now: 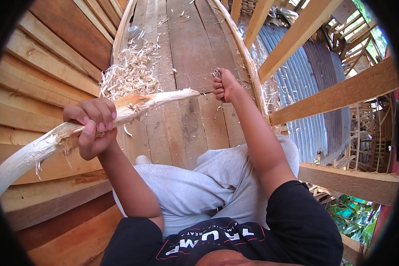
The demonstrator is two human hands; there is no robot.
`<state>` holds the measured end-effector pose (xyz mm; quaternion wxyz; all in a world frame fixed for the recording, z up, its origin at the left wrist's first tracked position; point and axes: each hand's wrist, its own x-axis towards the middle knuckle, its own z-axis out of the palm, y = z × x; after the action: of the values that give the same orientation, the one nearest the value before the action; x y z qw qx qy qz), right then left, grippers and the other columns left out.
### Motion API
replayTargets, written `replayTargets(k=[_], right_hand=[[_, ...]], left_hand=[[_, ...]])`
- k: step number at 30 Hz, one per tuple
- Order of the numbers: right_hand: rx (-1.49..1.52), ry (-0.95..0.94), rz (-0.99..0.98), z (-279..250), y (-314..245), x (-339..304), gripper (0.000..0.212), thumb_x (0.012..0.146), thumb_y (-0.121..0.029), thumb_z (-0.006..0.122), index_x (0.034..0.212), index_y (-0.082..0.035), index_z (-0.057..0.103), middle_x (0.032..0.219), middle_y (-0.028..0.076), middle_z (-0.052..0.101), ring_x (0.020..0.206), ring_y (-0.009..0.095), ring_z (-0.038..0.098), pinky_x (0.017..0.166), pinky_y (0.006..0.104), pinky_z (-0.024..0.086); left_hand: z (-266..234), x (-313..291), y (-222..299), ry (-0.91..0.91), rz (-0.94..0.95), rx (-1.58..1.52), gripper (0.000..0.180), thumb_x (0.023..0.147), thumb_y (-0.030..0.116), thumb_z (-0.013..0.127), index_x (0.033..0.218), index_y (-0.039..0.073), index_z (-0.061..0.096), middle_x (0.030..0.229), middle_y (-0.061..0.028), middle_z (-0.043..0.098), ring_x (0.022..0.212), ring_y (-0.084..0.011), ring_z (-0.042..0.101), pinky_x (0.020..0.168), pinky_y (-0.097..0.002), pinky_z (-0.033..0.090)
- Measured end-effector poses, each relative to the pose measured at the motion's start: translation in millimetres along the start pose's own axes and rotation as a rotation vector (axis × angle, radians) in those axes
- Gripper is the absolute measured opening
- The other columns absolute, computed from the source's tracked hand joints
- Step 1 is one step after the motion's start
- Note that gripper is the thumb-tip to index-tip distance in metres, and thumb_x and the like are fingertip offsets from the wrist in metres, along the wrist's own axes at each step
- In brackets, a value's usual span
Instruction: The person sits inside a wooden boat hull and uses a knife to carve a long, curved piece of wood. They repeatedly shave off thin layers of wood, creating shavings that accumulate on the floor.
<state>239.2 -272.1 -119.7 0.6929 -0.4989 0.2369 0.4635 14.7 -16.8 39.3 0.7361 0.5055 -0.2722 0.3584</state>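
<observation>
Head view: at 9 o'clock the left hand wraps the stick, tip at 12; shavings toward 11; at 1, the right hand clenches a tool, off the stick. Likely whittling; another stroke would call for contact.

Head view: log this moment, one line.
Left hand: grips curved pale wooden branch; right hand: grips part-hidden dark object; curled pale wood shavings: heaped on brown planks

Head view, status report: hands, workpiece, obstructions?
Left fingers wrapped around long, pale, stripped wooden branch. Right fingers closed on dark, mostly hidden tool, apart from branch. Curled, pale wood shavings heaped beyond branch.
</observation>
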Motion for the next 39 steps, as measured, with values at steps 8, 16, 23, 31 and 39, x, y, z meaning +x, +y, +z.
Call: replayTargets(k=[8, 16, 23, 31, 39], right_hand=[[-0.455, 0.405, -0.330, 12, -9, -22, 0.060, 0.092, -0.063, 0.040, 0.082, -0.007, 0.056, 0.056, -0.004, 0.034, 0.041, 0.008, 0.025, 0.039, 0.0269, 0.019], [-0.560, 0.240, -0.421, -7, -13, -11, 0.026, 0.096, -0.030, 0.050, 0.096, -0.006, 0.059, 0.065, 0.001, 0.046, 0.045, 0.010, 0.040, 0.040, 0.0271, 0.033], [-0.801, 0.077, -0.422, 30, 12, -17, 0.021, 0.093, -0.027, 0.058, 0.097, -0.007, 0.061, 0.066, 0.000, 0.052, 0.046, 0.007, 0.042, 0.040, 0.0261, 0.034], [-0.819, -0.043, -0.481, 37, 30, -12, 0.024, 0.087, -0.024, 0.067, 0.099, -0.003, 0.064, 0.065, 0.002, 0.055, 0.051, 0.009, 0.046, 0.042, 0.0271, 0.035], [-1.190, 0.239, -0.525, 54, 66, 5, 0.057, 0.097, -0.043, 0.036, 0.086, 0.005, 0.067, 0.081, 0.022, 0.067, 0.068, 0.035, 0.063, 0.065, 0.0471, 0.048]], left_hand=[[3, 3, 1, 0.003, 0.009, 0.032, 0.020, 0.072, 0.004, 0.051, 0.088, 0.008, 0.040, 0.060, -0.0055, 0.044, 0.053, -0.0156, 0.045, 0.059, -0.0344, 0.042], [17, 10, 1, 0.157, 0.007, 0.243, 0.047, 0.071, 0.001, 0.052, 0.117, 0.003, 0.040, 0.079, -0.0087, 0.045, 0.064, -0.0173, 0.049, 0.061, -0.0325, 0.046], [15, 9, -21, 0.247, 0.205, 0.241, 0.053, 0.077, 0.013, 0.074, 0.118, 0.012, 0.042, 0.088, -0.0030, 0.044, 0.084, -0.0186, 0.054, 0.079, -0.0372, 0.055], [34, 16, -12, 0.258, -0.010, 0.315, 0.041, 0.081, 0.029, 0.068, 0.110, 0.012, 0.045, 0.087, -0.0019, 0.045, 0.099, -0.0229, 0.049, 0.106, -0.0559, 0.034], [24, 13, -6, 0.251, -0.018, 0.024, 0.020, 0.079, 0.016, 0.054, 0.077, 0.015, 0.034, 0.065, 0.0036, 0.030, 0.058, -0.0096, 0.032, 0.063, -0.0304, 0.030]])
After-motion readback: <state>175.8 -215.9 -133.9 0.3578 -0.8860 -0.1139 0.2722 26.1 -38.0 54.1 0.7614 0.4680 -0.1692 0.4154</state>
